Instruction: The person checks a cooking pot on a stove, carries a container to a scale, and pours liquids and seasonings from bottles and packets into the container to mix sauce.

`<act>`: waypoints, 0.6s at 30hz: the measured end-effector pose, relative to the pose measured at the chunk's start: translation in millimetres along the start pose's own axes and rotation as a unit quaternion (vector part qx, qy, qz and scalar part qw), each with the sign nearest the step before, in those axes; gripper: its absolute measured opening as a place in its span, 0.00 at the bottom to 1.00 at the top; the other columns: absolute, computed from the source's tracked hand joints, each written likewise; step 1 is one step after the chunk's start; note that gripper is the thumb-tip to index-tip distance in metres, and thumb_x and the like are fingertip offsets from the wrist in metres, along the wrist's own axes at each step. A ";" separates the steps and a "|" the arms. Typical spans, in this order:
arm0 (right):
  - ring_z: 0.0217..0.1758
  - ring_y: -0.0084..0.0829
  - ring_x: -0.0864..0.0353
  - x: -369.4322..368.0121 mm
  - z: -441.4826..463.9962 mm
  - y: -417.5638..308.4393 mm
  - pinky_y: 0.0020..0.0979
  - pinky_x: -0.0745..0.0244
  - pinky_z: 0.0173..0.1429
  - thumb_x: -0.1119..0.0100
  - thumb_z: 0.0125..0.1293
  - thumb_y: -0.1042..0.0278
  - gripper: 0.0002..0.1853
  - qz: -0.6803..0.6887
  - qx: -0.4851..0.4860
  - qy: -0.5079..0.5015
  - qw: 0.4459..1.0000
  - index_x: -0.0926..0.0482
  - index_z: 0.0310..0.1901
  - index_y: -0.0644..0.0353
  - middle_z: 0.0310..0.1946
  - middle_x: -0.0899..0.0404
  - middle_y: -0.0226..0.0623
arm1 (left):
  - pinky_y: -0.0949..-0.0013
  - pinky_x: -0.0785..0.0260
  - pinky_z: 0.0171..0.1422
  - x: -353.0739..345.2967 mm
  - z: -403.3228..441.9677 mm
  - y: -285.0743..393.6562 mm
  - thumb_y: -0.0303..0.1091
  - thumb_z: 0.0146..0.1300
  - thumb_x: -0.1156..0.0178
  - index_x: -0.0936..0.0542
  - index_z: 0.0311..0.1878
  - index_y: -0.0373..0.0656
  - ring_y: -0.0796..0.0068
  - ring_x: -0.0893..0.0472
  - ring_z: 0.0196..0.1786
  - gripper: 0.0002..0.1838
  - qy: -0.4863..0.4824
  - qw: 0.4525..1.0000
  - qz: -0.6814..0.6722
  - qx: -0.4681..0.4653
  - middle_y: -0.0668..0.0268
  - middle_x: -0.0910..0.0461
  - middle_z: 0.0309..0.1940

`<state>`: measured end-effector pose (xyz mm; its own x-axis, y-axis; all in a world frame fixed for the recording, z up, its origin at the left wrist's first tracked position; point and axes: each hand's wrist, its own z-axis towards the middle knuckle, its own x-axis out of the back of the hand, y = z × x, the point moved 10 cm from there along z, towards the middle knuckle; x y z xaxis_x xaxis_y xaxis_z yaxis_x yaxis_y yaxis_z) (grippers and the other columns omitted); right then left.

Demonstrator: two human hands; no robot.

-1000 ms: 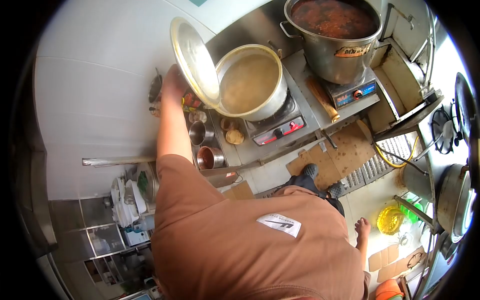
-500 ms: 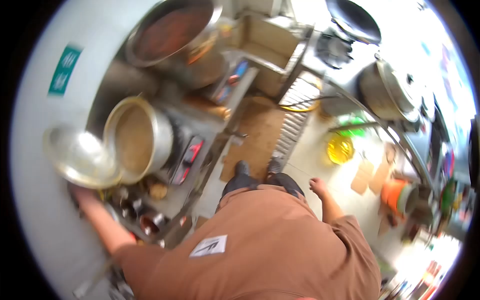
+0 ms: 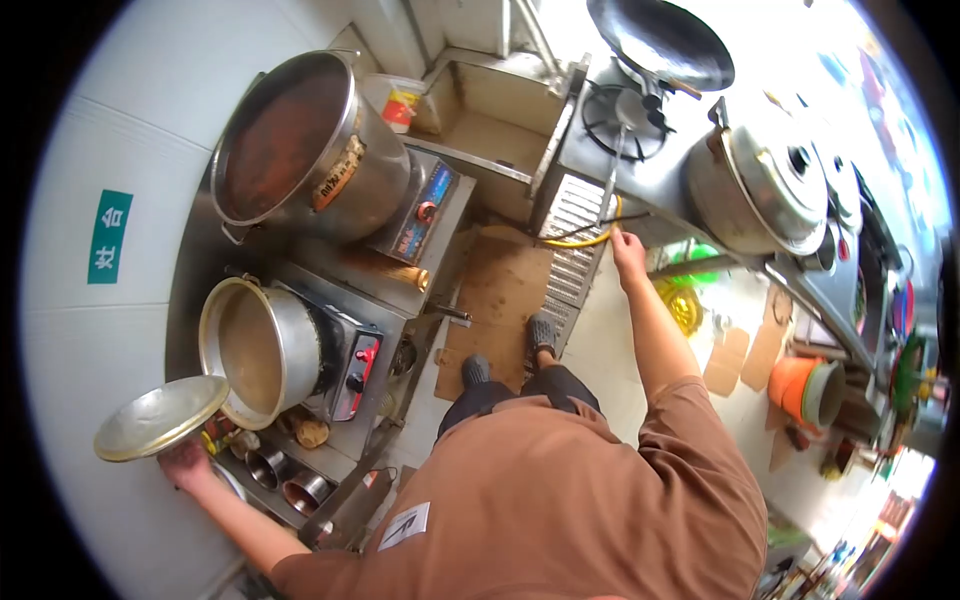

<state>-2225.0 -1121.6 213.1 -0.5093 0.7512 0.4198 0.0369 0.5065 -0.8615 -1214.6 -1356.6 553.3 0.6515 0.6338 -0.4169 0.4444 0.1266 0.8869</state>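
Note:
My left hand (image 3: 186, 466) grips the edge of a round metal lid (image 3: 160, 418), held tilted beside a pot of cloudy, pale brown liquid (image 3: 293, 352). That pot stands uncovered on a burner with a red-marked control panel (image 3: 358, 377). On the right, my right hand (image 3: 628, 256) is stretched forward with its fingers drawn together. Its fingertips are close to the lower end of a long ladle handle (image 3: 612, 180); whether they touch it is unclear. The ladle's bowl (image 3: 631, 106) rests over a black gas ring (image 3: 603, 127).
A large pot of red broth (image 3: 375, 185) stands on another burner, near a sink (image 3: 495, 140). Small metal cups (image 3: 306, 491) sit below the pale-liquid pot. At right are a black wok (image 3: 665, 42), a lidded pot (image 3: 725, 190), a yellow hose (image 3: 583, 242) and orange buckets (image 3: 790, 382).
The view has swung right, bringing the wok and ladle closer. My right hand has reached forward from beside my body to near the ladle handle. The lid, still in my left hand, is tilted flatter.

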 end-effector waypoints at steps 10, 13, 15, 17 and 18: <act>0.18 0.17 0.40 -58.6 71.4 -25.6 0.25 0.44 0.21 0.48 0.67 0.55 0.16 0.166 -0.019 0.028 0.986 0.30 0.27 0.58 0.17 0.37 0.22 | 0.55 0.27 0.48 -18.0 -170.5 12.0 0.42 0.61 0.47 0.29 0.50 0.33 0.59 0.24 0.49 0.22 0.148 0.985 -0.066 -0.059 0.55 0.26 0.52; 0.20 0.14 0.43 -39.3 25.4 -59.6 0.23 0.47 0.23 0.49 0.68 0.58 0.13 0.146 0.100 -0.008 0.984 0.28 0.31 0.58 0.19 0.38 0.20 | 0.50 0.32 0.58 -9.2 -183.8 8.0 0.43 0.62 0.48 0.31 0.55 0.32 0.56 0.28 0.58 0.25 0.166 0.979 -0.100 -0.068 0.53 0.28 0.55; 0.26 0.14 0.41 -32.7 -10.4 -50.6 0.21 0.42 0.29 0.47 0.67 0.61 0.11 0.129 0.028 -0.089 0.987 0.25 0.37 0.61 0.23 0.35 0.20 | 0.42 0.50 0.71 -39.4 -190.5 -1.2 0.48 0.65 0.54 0.35 0.62 0.35 0.50 0.39 0.67 0.30 0.004 0.994 -0.102 -0.035 0.51 0.37 0.64; 0.22 0.13 0.41 -40.1 -61.5 -62.0 0.20 0.44 0.25 0.47 0.68 0.61 0.09 0.105 0.007 -0.184 0.977 0.26 0.36 0.58 0.21 0.36 0.20 | 0.41 0.54 0.72 -15.5 -194.0 -0.2 0.50 0.66 0.57 0.35 0.63 0.37 0.49 0.40 0.68 0.30 0.025 0.991 -0.112 -0.070 0.54 0.38 0.66; 0.19 0.13 0.41 -43.2 -89.4 -74.4 0.19 0.44 0.22 0.48 0.68 0.61 0.08 0.088 0.019 -0.224 0.970 0.27 0.36 0.57 0.20 0.36 0.20 | 0.43 0.53 0.71 -33.6 -221.0 -4.5 0.51 0.67 0.58 0.34 0.63 0.39 0.51 0.39 0.67 0.29 0.064 0.986 -0.127 -0.090 0.55 0.36 0.65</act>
<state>-2128.8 -1153.9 284.6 -0.8209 0.5612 0.1057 0.1305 0.3645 -0.9220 -1374.4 -1209.8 607.3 0.4452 0.6540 -0.6116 0.4600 0.4190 0.7828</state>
